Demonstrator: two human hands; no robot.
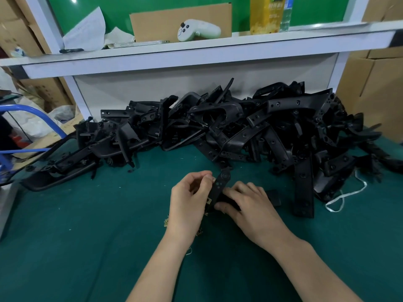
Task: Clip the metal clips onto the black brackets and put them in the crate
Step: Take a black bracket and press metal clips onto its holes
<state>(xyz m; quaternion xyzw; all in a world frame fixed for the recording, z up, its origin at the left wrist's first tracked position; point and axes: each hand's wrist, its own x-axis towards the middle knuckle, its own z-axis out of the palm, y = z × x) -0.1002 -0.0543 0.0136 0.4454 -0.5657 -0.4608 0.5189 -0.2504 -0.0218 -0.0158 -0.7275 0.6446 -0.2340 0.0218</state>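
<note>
Fingers [238, 189] over half-hidden black bracket [221, 182]

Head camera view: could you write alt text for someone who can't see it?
A person's left hand and right hand hold a black bracket with a metal clip on its edge over a green mat. Behind lies a big pile of brackets; loose clips sit by the left wrist.

Surface [87, 225]: deep teal green, plain, flecked with pale specks.
Bracket heap [218, 118]: black all through.
Held bracket [220, 184]: black.
Metal clip [209, 200]: brassy gold.
Shelf [196, 57]: white.
Back panel [152, 5]: bright green.
Controller [197, 30]: white with black buttons.
Carton [265, 14]: yellow.
Boxes [375, 88]: plain brown cardboard.
Tube frame [43, 114]: blue.
Cord [346, 195]: white.
</note>
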